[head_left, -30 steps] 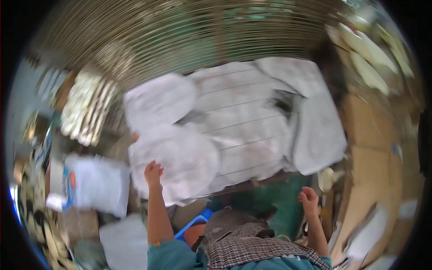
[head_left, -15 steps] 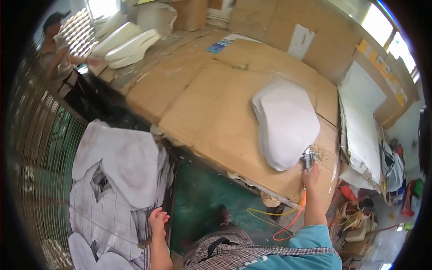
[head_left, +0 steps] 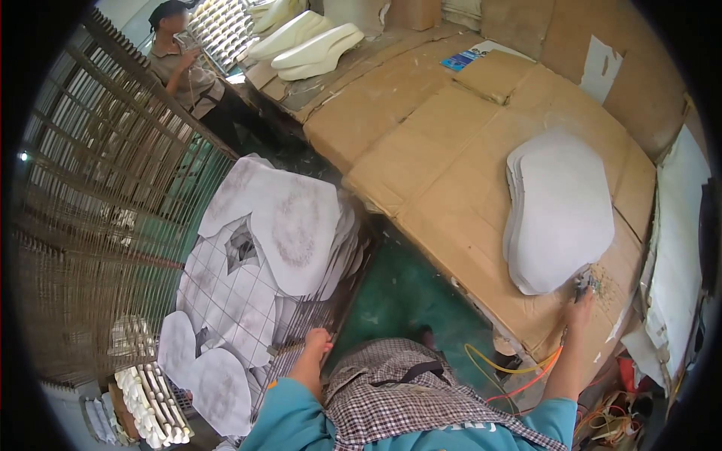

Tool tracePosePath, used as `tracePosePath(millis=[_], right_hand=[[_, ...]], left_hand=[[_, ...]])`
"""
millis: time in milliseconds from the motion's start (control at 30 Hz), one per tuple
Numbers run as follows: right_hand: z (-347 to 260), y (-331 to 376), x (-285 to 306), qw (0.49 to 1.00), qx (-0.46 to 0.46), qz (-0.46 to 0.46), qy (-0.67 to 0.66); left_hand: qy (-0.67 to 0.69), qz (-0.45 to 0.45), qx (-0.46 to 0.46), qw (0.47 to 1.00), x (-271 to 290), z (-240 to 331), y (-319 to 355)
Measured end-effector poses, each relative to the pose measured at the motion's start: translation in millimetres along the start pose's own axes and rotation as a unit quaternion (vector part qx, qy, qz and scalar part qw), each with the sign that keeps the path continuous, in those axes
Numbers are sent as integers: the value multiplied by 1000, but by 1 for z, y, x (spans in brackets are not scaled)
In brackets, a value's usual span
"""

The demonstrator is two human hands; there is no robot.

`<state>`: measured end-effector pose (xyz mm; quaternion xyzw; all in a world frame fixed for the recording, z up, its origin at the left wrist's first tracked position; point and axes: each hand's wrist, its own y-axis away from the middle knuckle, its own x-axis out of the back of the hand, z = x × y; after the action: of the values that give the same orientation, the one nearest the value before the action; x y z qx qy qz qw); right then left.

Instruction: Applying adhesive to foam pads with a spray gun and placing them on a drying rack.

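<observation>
My right hand (head_left: 579,310) is wrapped round a small metal spray gun (head_left: 582,284) at the near right of the cardboard-covered table. An orange hose (head_left: 555,361) runs down from it. Just beyond the gun lies a stack of pale grey-white, rounded foam-like sheets (head_left: 560,214), its edges slightly staggered. My left hand (head_left: 319,342) is closed at the near right edge of a wire rack (head_left: 289,347), its fingertips partly hidden. On this rack lie several more pale sheets (head_left: 297,225), some with reddish-brown speckles.
Stacked wire shelves (head_left: 113,165) rise at the left. Cream moulded foam pieces (head_left: 316,52) sit on the table's far left end, where another person (head_left: 188,68) stands. A yellow hose (head_left: 519,368) loops under the table's near edge (head_left: 481,312). Green floor (head_left: 398,293) separates rack and table.
The view has swung left, so table and rack appear further right. My left hand has gone from spread fingers to closed at the rack's edge. My right hand still holds the spray gun beside the stack.
</observation>
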<state>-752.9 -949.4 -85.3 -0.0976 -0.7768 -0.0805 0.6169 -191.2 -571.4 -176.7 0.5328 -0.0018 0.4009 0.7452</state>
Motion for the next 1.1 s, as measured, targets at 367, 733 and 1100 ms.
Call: tracePosePath(millis=[367, 733, 1100], right_hand=[[2, 154, 147, 842, -96, -50, -528], [-42, 279, 235, 818, 39, 0, -574], [-12, 240, 251, 832, -6, 62, -552]], left_hand=[[-24, -102, -32, 994, -57, 31, -20], [-184, -185, -81, 962, -104, 61, -30], [-203, -183, -52, 961, -153, 76, -4]])
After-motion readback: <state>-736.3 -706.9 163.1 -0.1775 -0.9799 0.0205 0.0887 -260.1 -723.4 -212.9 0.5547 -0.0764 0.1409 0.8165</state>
